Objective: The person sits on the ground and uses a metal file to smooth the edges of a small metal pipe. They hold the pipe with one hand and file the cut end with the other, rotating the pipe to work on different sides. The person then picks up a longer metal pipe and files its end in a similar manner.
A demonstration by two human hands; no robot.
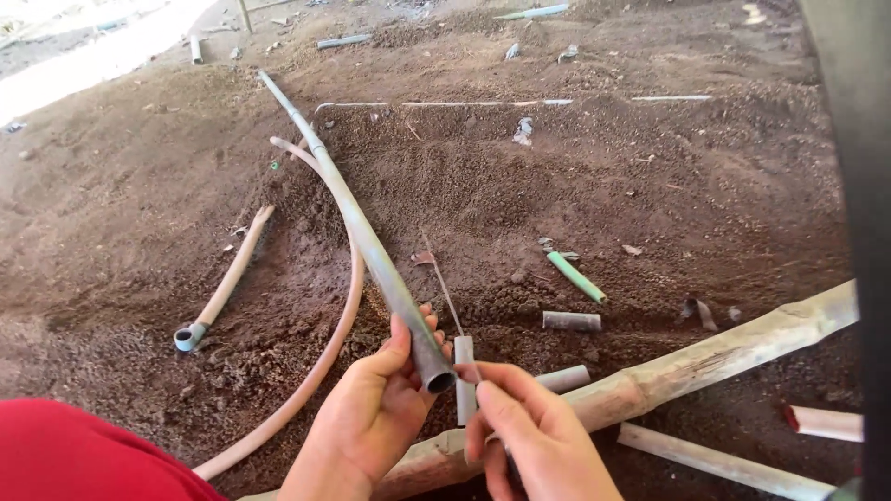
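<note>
My left hand (371, 417) grips the near end of a long grey pipe (362, 232) that runs away across the soil to the upper left. The pipe's open mouth (438, 380) faces me. My right hand (529, 436) is just right of that mouth, fingertips pinched close to it; whether something small is held between them I cannot tell. A short grey pipe piece (464, 376) stands behind the fingers, and whether the right hand holds it is unclear.
Brown soil covers the ground. A tan hose (325, 353) curves beside the pipe. A tan pipe with a grey elbow (227, 283) lies left. A green-handled tool (575, 276), short pipe offcuts (571, 321), and a thick pale pole (705, 357) lie right. My red-clad knee (83, 455) is lower left.
</note>
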